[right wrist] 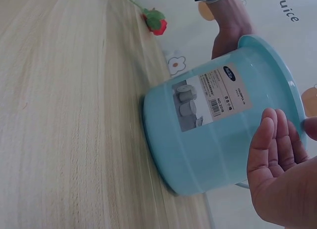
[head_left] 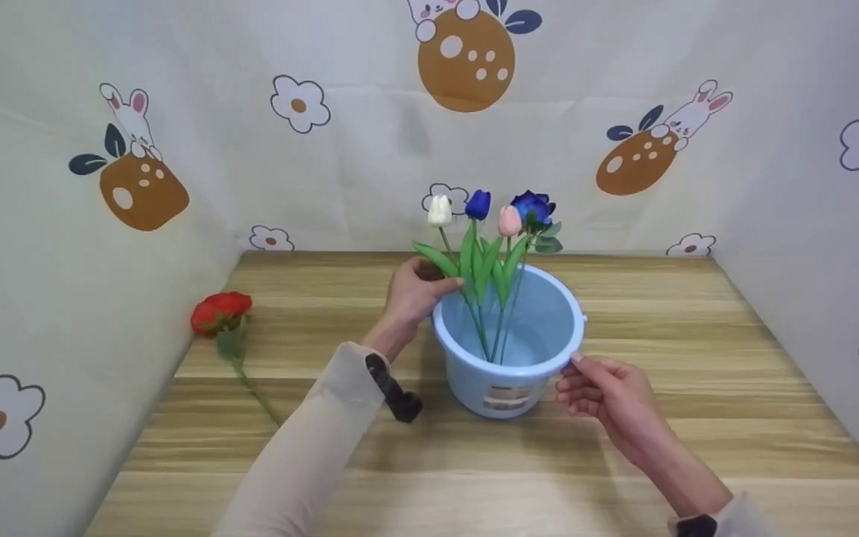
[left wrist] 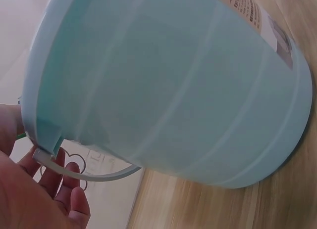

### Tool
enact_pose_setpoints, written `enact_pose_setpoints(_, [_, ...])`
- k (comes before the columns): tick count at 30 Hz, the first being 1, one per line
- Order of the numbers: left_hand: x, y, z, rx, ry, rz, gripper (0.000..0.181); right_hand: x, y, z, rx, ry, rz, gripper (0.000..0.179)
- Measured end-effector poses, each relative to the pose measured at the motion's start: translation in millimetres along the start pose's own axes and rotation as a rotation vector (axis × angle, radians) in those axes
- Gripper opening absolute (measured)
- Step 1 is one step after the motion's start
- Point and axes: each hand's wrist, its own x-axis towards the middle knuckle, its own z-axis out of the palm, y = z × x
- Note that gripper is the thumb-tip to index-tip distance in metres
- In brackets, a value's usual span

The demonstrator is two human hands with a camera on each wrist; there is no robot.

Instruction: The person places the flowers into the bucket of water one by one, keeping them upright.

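A light blue plastic bucket [head_left: 459, 380] stands upright on the table, a printed label [right wrist: 213, 98] on its side. Artificial flowers lean in it: a white tulip [head_left: 440, 211], a blue tulip [head_left: 478, 204], a pink tulip [head_left: 509, 221] and a blue rose [head_left: 534, 207]. My left hand [head_left: 411, 298] grips the left rim, thumb over the edge beside the green leaves. In the left wrist view its fingers curl below the rim near the bucket's handle [left wrist: 94, 178]. My right hand [head_left: 612, 395] pinches the front right rim, thumb on top and fingers underneath.
An artificial red rose [head_left: 222, 313] with a green stem lies at the table's left side, partly behind my left sleeve [head_left: 310, 440]. Patterned fabric [head_left: 370, 149] rises behind the wood-grain table [head_left: 668, 335] and along both sides.
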Motion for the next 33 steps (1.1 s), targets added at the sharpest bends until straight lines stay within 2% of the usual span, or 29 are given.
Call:
enact_pose_setpoints(8, [-1.5, -1.8, -19.1, -0.012, 0.015, 0.012, 0.043, -1.1, -3, -1, 0.004, -0.027, -0.001, 0.027])
enact_pose_setpoints(16, [-0.1, -12.1, -42.5, -0.038, 0.058, 0.030, 0.033, -0.7, -3, 0, 0.023, -0.037, -0.020, 0.028])
enact_pose_setpoints(28, [-2.4, -27.9, -94.0, -0.060, 0.131, -0.065, 0.027, 0.0, -5, 1, 0.035, -0.033, -0.007, 0.029])
enact_pose_setpoints(33, [-2.4, -38.3, -116.4, -0.064, 0.204, -0.077, 0.025, 0.2, -4, 3, 0.042, -0.025, 0.000, 0.028])
